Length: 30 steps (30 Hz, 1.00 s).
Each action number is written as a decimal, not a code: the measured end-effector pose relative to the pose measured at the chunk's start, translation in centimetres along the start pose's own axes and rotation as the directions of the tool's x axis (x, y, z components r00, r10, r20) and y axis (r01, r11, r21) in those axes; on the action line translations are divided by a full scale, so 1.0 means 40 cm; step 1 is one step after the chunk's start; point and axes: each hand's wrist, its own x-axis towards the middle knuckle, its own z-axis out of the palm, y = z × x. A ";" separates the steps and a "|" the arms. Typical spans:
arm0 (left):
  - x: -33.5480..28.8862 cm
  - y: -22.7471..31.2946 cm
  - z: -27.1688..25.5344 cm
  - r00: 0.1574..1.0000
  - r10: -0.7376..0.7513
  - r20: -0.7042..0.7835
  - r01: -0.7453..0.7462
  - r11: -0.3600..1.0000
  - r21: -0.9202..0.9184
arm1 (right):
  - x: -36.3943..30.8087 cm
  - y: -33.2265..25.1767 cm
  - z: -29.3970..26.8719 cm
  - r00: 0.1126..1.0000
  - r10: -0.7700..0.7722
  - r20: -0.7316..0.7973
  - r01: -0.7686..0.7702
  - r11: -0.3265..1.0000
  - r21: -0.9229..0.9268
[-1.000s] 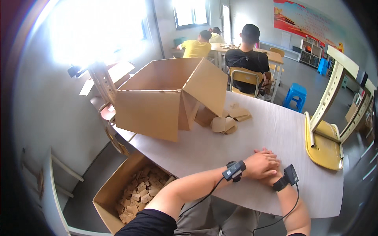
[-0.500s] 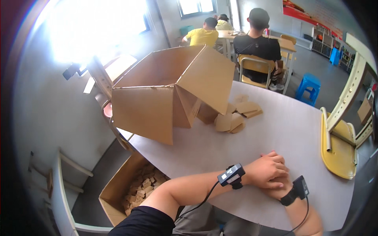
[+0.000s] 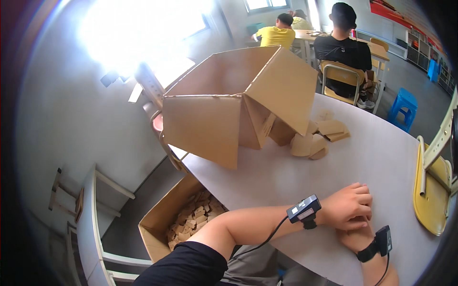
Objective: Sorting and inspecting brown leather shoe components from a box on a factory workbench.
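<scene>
My left hand (image 3: 347,206) rests across my right hand (image 3: 354,237) above the near right part of the table, its fingers bent over it. The right hand's fingers are hidden beneath the left. Each wrist wears a strap with a small black device (image 3: 304,208) and a cable. Beyond the hands, a large open cardboard box (image 3: 202,126) stands on the pale table (image 3: 267,183), its flaps folded outward. Beside it, to the right, lies a small pile of flat cardboard pieces (image 3: 305,144); neither hand touches them.
Below the table's left edge, another cardboard box (image 3: 153,220) holds many small cardboard scraps (image 3: 195,217). A yellow chair (image 3: 429,202) stands at the right, a blue stool (image 3: 403,107) farther back. Several people sit at a far table; the closest wears black (image 3: 341,52).
The whole view has shifted, so the box, pile and hands appear farther right. My left hand still lies over my right; the objects on the table have not moved.
</scene>
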 end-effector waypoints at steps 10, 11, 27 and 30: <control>0.005 -0.012 -0.017 0.992 -0.095 -0.084 0.094 0.996 -0.007 | -0.002 -0.029 -0.041 0.991 0.084 0.106 -0.115 0.938 0.327; 0.005 -0.012 -0.019 0.984 -0.149 -0.096 0.149 0.989 -0.012 | -0.003 -0.033 -0.034 0.994 0.107 0.027 -0.110 0.941 0.320; -0.013 -0.014 0.038 0.981 -0.161 -0.106 0.143 0.976 -0.162 | -0.049 0.015 0.002 0.985 -0.147 0.086 0.137 0.985 0.109; -0.009 0.001 0.060 0.963 -0.219 -0.159 0.174 0.951 -0.257 | -0.048 0.018 -0.030 0.988 -0.068 0.136 0.016 0.936 0.352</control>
